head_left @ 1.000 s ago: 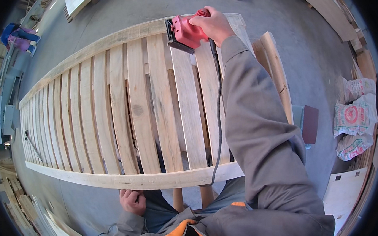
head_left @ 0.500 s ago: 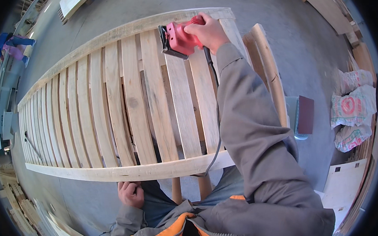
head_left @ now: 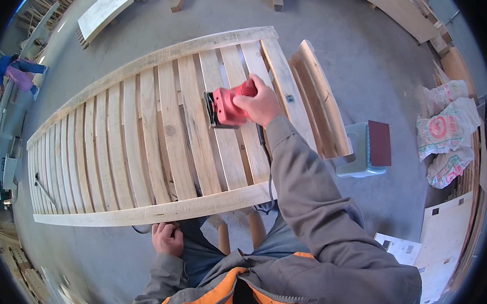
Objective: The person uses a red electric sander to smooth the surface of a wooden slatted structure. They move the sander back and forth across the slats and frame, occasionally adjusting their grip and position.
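My right hand (head_left: 261,102) is closed around a red power sander (head_left: 230,105). The sander's dark pad faces left, over the slats in the right part of a long wooden slatted frame (head_left: 163,210). From the tool a black cord (head_left: 263,141) runs toward me and past the frame's near rail. Below that rail, beside my leg, my left hand (head_left: 168,239) is curled closed. Whatever its fingers may hold is hidden. A dark slim tool (head_left: 45,189) lies across the slats at the frame's far left end.
Curved wooden boards (head_left: 321,100) stand against the frame's right end. Beside them is a pale blue-green plastic stool or bin (head_left: 361,164) with a dark red sheet (head_left: 379,143). Printed sacks (head_left: 446,131) lie at right. Another person (head_left: 18,71) bends at the far left.
My right hand has drawn the sander toward me along the slats, away from the far rail. My left hand stays by my leg. The whole view has shifted slightly.
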`<state>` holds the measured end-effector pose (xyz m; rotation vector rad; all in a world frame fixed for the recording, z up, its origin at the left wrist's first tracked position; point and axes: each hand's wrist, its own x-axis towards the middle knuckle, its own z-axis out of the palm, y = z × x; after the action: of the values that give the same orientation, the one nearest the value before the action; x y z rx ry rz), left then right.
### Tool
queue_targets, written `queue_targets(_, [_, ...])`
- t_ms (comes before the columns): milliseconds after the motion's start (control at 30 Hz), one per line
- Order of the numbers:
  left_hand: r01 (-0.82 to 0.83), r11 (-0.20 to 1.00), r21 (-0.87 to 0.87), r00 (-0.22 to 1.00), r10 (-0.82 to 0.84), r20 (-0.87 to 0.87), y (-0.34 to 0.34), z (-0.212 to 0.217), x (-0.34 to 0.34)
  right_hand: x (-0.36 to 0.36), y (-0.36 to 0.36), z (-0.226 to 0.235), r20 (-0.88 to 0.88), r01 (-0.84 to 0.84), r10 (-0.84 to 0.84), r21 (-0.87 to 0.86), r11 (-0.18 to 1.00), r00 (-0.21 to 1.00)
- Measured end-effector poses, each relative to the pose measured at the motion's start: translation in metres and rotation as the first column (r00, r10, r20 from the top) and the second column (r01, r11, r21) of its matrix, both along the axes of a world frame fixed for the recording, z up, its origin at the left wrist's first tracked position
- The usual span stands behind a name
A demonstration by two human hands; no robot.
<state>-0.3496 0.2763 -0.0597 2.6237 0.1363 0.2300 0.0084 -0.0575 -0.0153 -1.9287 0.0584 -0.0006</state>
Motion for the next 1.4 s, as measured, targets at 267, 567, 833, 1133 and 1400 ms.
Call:
queue_targets(267, [-0.009,1.000,0.013,0.999,0.009,0.035,0.002,-0.009,-0.013,-0.077,-0.014,-0.003,-0.006,0.008,-0.008,-0.068,0.998,1.000])
queue_targets(567, [-0.025,0.999,0.032,0.998,0.023,0.053,0.006,-0.012,-0.020,-0.137,-0.021,0.006,0.011,0.012,-0.012,-0.048,0.999,1.000])
queue_targets(833, [-0.019,0.999,0.038,0.997,0.016,0.078,0.009,-0.015,-0.019,-0.164,-0.030,-0.001,-0.017,-0.005,0.004,-0.082,0.997,1.000])
queue_targets(1133, [-0.028,1.000,0.013,0.999,0.027,0.045,0.015,-0.012,-0.011,-0.077,-0.015,0.000,0.000,-0.002,0.002,-0.033,0.999,1.000])
queue_targets(1400, [-0.016,0.999,-0.044,0.999,0.018,0.033,0.019,-0.008,-0.002,0.055,0.005,-0.001,0.086,0.011,-0.002,-0.104,0.994,0.996])
